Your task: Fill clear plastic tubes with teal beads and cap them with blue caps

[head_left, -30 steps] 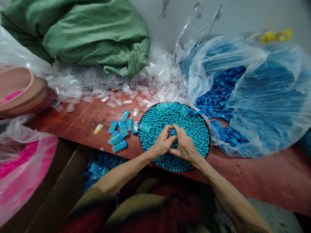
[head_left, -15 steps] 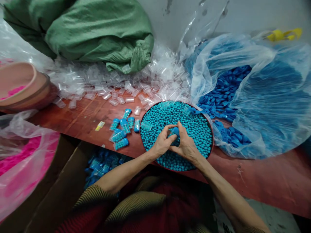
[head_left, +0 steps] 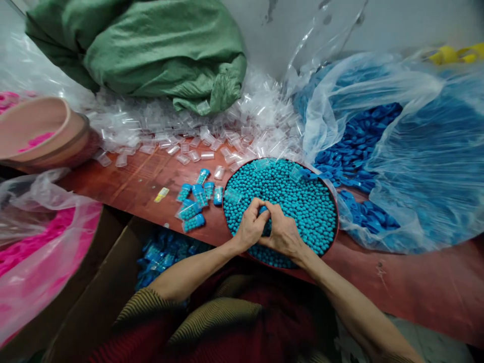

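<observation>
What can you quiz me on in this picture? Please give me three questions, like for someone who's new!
1. True or false: the small beads under the hands are yellow.

2. Pick one. What is held between the fingers of the left hand and the right hand?
A) a green sack
B) a small blue thing
C) a pink bowl

3. Fill in the gap: on the red table, the little filled tubes with blue caps lie to the ____ of the beads, as the person sees them.

Key:
1. False, they are blue.
2. B
3. left
</observation>
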Demonstrator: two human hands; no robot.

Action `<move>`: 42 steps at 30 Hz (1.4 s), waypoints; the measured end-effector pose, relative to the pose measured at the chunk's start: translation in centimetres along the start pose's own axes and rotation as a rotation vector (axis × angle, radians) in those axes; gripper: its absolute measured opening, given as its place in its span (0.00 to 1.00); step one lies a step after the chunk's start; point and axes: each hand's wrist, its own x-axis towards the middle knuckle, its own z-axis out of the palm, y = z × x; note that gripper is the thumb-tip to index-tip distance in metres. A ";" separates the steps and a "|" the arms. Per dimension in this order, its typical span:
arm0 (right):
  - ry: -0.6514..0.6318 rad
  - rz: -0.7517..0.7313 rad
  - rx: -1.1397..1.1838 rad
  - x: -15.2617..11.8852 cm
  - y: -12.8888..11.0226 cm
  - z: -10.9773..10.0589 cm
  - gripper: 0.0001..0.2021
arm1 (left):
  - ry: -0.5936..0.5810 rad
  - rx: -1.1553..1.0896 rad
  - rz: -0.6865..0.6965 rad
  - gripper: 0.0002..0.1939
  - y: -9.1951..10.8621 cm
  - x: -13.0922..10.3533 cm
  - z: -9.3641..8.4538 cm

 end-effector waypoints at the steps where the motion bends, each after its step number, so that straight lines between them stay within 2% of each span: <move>1: -0.043 -0.002 -0.005 0.3 -0.4 0.0 0.41 | 0.010 0.039 0.011 0.03 0.1 -0.1 -0.5; 4: -0.176 -0.081 -0.017 1.6 -1.5 -0.5 0.41 | 0.081 0.183 0.046 0.05 0.1 -0.5 -3.5; 7: -0.252 -0.107 -0.060 3.0 -1.7 -1.1 0.37 | 0.281 0.362 0.033 0.10 -0.2 -0.6 -8.9; 10: -0.250 -0.058 -0.098 4.4 -1.1 -1.2 0.26 | 0.543 0.668 -0.008 0.14 -0.7 -0.6 -14.7; 12: -0.221 -0.049 -0.111 5.4 -0.9 -0.7 0.22 | 0.633 0.900 -0.041 0.16 -1.2 -0.5 -17.2; 13: -0.208 -0.054 -0.118 6.0 -1.0 -0.3 0.21 | 0.637 0.998 -0.043 0.17 -1.5 -0.5 -17.7; 15: -0.194 -0.074 -0.143 7.1 -1.4 0.6 0.20 | 0.559 1.140 0.001 0.19 -2.1 -0.1 -17.6; 20: -0.256 -0.099 -0.251 9.6 -2.8 2.6 0.21 | 0.063 1.237 0.205 0.20 -4.7 2.0 -14.3; 23: -0.332 -0.117 -0.298 10.1 -2.7 2.8 0.19 | -0.095 1.285 0.242 0.21 -5.8 3.1 -13.5; 26: -0.354 -0.100 -0.348 9.4 -1.8 2.2 0.19 | -0.138 1.401 0.280 0.21 -6.1 2.9 -13.9; 30: -0.356 0.020 -0.420 7.4 0.4 0.6 0.21 | -0.125 1.534 0.298 0.16 -5.3 1.5 -15.3; 32: -0.352 0.088 -0.420 6.5 1.8 -0.4 0.21 | -0.078 1.523 0.271 0.15 -4.5 1.2 -15.6; 34: -0.313 0.156 -0.409 6.1 3.4 -1.6 0.20 | 0.016 1.445 0.246 0.15 -3.3 1.6 -15.1; 36: -0.244 0.252 -0.441 6.4 5.0 -2.6 0.19 | 0.112 1.337 0.262 0.16 -1.9 3.0 -13.6; 38: -0.176 0.367 -0.525 7.1 6.6 -3.2 0.19 | 0.138 1.264 0.323 0.16 -0.6 5.5 -11.4; 40: -0.134 0.438 -0.596 7.9 7.8 -3.3 0.21 | 0.101 1.226 0.364 0.15 0.3 8.7 -8.8; 42: -0.117 0.460 -0.617 8.4 8.6 -3.1 0.19 | 0.025 1.185 0.335 0.17 0.7 11.8 -6.4</move>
